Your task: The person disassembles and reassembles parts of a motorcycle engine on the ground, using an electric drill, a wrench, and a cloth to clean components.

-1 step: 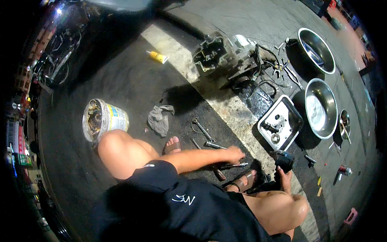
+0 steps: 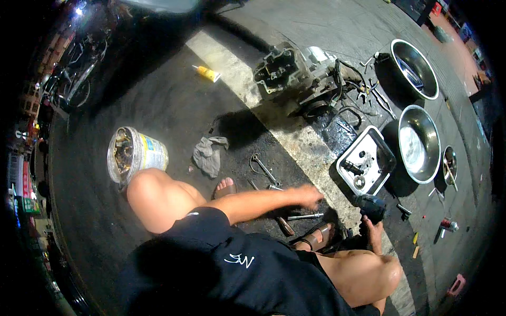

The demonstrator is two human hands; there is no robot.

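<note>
My left hand [image 2: 308,196] reaches out over the dark ground, its fingers smeared by motion. Just nearer than it, a metal socket extension bar [image 2: 305,216] lies beside a screwdriver-like tool with a brown handle [image 2: 285,226]. A socket wrench [image 2: 274,187] is partly hidden behind my left forearm. On the other side, by my knee, my right hand [image 2: 374,229] is closed round a black cordless power tool [image 2: 372,208]. Close beyond that tool stands a square metal tray [image 2: 380,174] with dark engine parts [image 2: 353,167] and a ring-shaped part [image 2: 359,182].
A partly dismantled engine [image 2: 295,73] stands ahead on the pale painted stripe. Two steel basins [image 2: 436,139] and a small bowl [image 2: 449,163] are at right. Leftward are a bucket [image 2: 154,152], a grey rag [image 2: 210,155] and a yellow tube [image 2: 207,73]. Pliers [image 2: 386,102] lie beyond the tray.
My left hand has shifted slightly right and away from me, uncovering more of the extension bar. My right hand and the power tool have barely moved.
</note>
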